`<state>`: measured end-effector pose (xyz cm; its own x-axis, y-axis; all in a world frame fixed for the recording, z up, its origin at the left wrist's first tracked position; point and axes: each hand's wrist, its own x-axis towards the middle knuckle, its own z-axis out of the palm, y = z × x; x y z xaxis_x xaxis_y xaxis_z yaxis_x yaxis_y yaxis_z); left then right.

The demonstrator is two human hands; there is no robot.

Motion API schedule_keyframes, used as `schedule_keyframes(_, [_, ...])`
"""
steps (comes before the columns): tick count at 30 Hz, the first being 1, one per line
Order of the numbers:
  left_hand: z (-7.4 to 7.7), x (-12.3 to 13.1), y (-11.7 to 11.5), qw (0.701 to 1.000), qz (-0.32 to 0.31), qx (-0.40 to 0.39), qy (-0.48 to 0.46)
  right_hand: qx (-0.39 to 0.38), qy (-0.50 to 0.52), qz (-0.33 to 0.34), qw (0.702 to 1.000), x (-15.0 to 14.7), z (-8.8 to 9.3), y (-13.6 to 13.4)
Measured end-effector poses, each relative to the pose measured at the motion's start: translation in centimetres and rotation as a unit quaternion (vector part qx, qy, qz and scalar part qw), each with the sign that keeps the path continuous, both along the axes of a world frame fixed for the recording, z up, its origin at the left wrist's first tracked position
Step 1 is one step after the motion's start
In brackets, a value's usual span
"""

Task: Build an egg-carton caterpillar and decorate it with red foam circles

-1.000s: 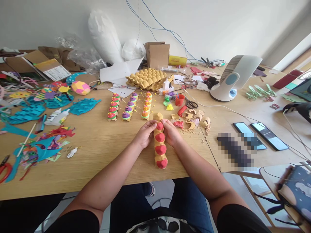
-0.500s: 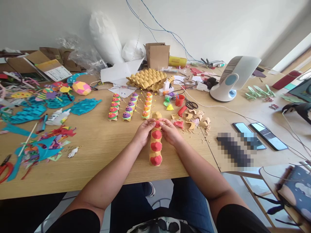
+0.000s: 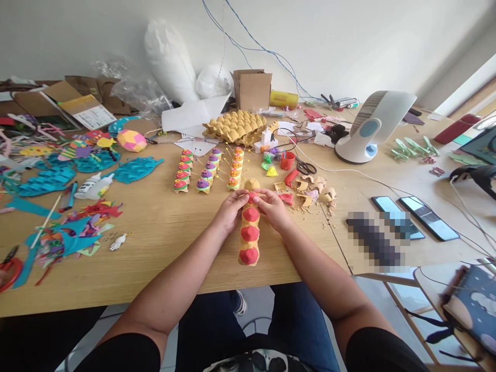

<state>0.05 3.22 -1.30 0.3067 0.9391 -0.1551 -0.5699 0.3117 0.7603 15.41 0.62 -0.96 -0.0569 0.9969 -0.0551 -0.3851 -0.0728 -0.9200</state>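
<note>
An egg-carton strip (image 3: 250, 235) with red caps on its bumps lies lengthwise on the wooden table (image 3: 163, 248) in front of me. My left hand (image 3: 231, 211) and my right hand (image 3: 272, 207) press in on its far end from either side, fingertips pinched on the topmost red cap. Just beyond stand three rows of finished carton caterpillars (image 3: 209, 170) with purple, red and yellow tops and yellow pins.
Egg trays (image 3: 235, 125), a cardboard box (image 3: 252, 89), a red cup (image 3: 287, 160), scissors (image 3: 306, 167) and carton scraps (image 3: 313, 190) lie behind. A white fan (image 3: 372, 126) and two phones (image 3: 416, 217) sit right. Paper cut-outs (image 3: 70, 227) and glue bottles (image 3: 93, 186) are on the left.
The carton strip has slid a little away from me and straightened. Both hands stay on its far end, their fingertips now closer together over the top red cap.
</note>
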Motion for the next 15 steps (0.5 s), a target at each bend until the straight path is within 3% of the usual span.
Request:
schedule_keyframes(8, [0.22, -0.01, -0.25, 0.999, -0.027, 0.011, -0.023, 0.034, -0.051, -0.021, 0.998, 0.16, -0.37, 0.42])
schedule_keyframes(15, [-0.01, 0.21, -0.23, 0.999, 0.008, 0.049, 0.022, 0.084, -0.097, -0.039, 0.991, -0.05, -0.52, 0.29])
